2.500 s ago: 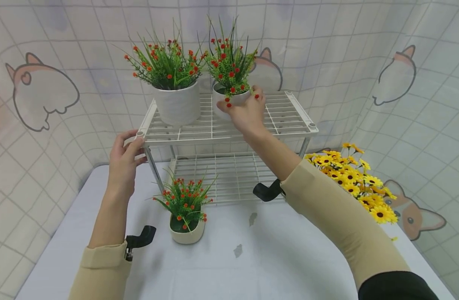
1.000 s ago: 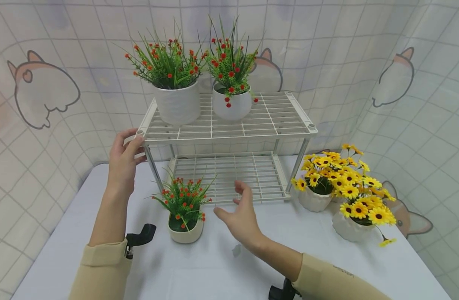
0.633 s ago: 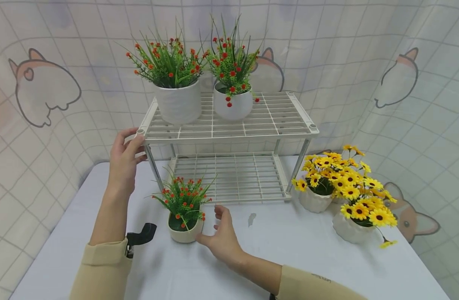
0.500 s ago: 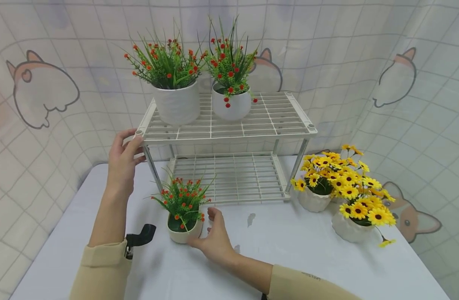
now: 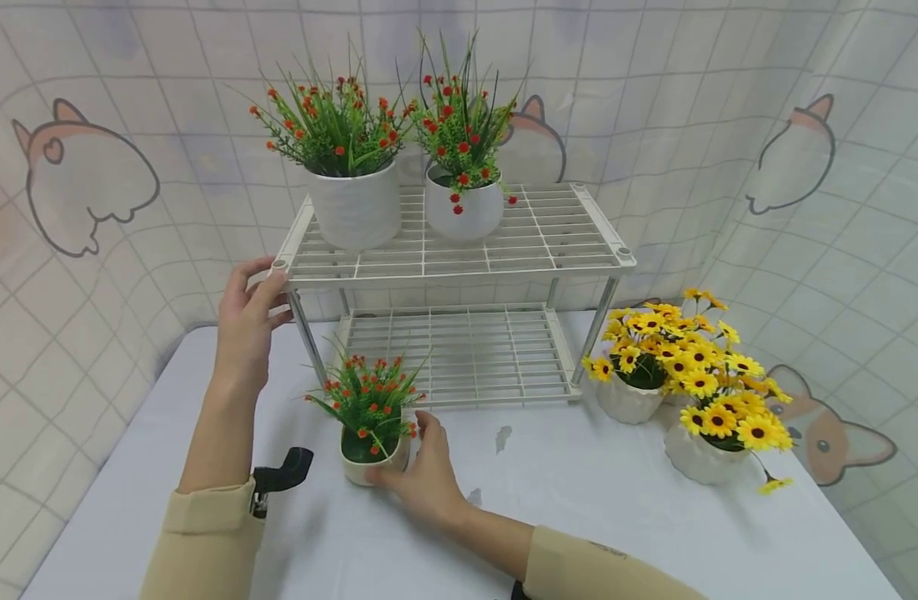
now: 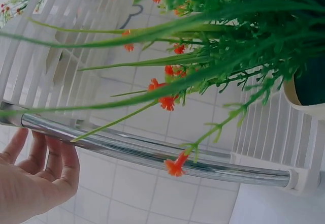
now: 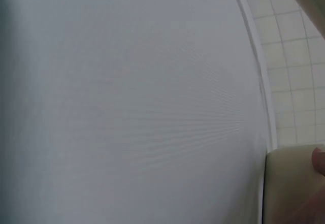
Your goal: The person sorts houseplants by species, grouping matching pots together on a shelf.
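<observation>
My left hand [image 5: 246, 329] holds the front left corner of a white two-tier wire shelf [image 5: 534, 271], its fingertips against the metal post [image 6: 152, 154] in the left wrist view. My right hand [image 5: 428, 479] grips the right side of a small cream pot [image 5: 357, 473] with a red-flowered artificial plant [image 5: 372, 396]. Its thumb lies across the pot's front, the fingers at the right and behind. That pot stands on the table in front of the shelf. In the right wrist view, a fingertip [image 7: 319, 160] touches the pot's pale wall [image 7: 289, 183].
On the top tier stand a large white pot [image 5: 357, 208] and a smaller round white pot [image 5: 464, 212], both with red flowers. Two white pots of yellow daisies [image 5: 699, 371] stand right of the shelf. A white cloth [image 5: 616, 517] covers the table; a patterned curtain [image 5: 654, 125] hangs behind.
My right hand left the smaller white pot on the top tier, came down to the table and took hold of the cream pot, which has shifted slightly right. My left hand stays at the shelf corner.
</observation>
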`<action>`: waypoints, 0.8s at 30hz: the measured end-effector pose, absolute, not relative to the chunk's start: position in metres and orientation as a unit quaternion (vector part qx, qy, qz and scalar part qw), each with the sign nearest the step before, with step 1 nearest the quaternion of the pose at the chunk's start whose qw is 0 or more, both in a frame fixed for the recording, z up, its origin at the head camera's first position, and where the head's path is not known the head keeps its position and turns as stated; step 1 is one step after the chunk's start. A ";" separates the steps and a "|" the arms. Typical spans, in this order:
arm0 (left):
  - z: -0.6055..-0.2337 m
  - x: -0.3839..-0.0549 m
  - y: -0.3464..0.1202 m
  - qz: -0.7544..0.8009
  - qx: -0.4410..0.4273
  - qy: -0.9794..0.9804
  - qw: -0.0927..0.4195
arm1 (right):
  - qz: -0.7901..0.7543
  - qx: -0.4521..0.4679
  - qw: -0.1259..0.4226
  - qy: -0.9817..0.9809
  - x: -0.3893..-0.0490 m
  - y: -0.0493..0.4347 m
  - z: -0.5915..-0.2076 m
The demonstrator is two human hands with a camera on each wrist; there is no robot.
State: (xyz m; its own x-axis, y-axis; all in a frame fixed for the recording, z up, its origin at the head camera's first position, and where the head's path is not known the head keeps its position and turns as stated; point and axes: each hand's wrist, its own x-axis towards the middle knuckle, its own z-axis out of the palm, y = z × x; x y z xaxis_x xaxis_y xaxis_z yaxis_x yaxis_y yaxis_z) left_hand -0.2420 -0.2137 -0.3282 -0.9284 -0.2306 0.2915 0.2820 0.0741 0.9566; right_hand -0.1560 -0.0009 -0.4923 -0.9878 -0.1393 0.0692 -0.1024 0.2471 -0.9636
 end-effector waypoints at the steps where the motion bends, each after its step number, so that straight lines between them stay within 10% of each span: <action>1: -0.328 -0.242 -0.214 -0.683 -0.019 -0.706 0.188 | -0.605 -0.081 0.013 0.792 -0.156 0.001 -0.492; 24: -0.330 -0.244 -0.214 -0.686 -0.026 -0.701 0.192 | -0.612 -0.062 -0.020 0.788 -0.156 -0.003 -0.493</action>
